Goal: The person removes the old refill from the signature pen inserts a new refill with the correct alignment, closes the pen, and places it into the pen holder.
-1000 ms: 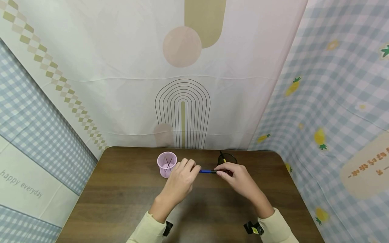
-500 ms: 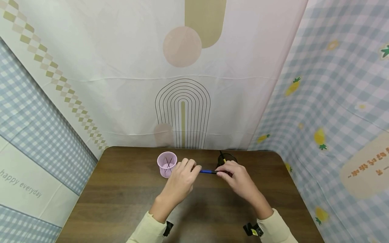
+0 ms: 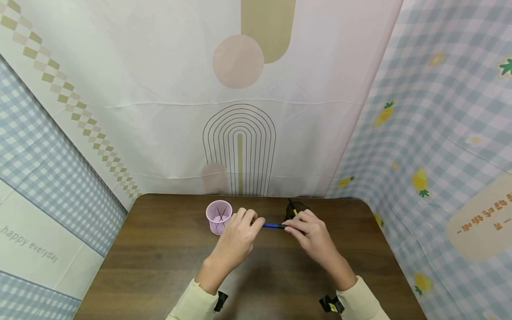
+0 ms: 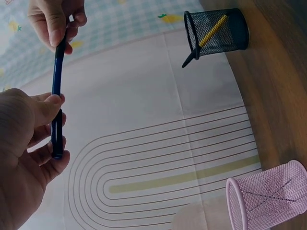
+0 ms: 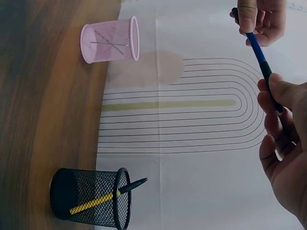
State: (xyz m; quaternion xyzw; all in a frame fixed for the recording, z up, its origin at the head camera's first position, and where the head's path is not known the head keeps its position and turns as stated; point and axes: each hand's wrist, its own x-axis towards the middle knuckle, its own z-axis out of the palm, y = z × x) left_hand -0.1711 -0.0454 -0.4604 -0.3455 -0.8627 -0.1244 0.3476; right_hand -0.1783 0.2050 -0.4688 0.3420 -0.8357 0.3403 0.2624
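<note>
A blue pen [image 3: 274,226] with dark ends is held level in the air between both hands. My left hand [image 3: 238,233] grips its clip end, as the left wrist view shows. The fingers and thumb of my right hand [image 3: 314,235] pinch the other, black end. Behind the right hand stands a black mesh pen holder [image 5: 98,194], partly hidden in the head view. In it leans a yellow pen [image 5: 96,203] with a black tip sticking out over the rim. Beside the left hand is a pink mesh pen holder [image 3: 218,224]; two thin dark crossed lines show in it.
Both holders stand near the back edge of a brown wooden table [image 3: 160,258]. A pale printed cloth [image 3: 168,133] hangs right behind that edge. Blue checked cloth [image 3: 452,146] hangs on the right, with more on the left. Each wrist wears a black strap.
The head view has shifted very slightly. My right hand has moved a little and its fingers have tilted more upright; both hands keep hold of the blue pen, which stays in place.
</note>
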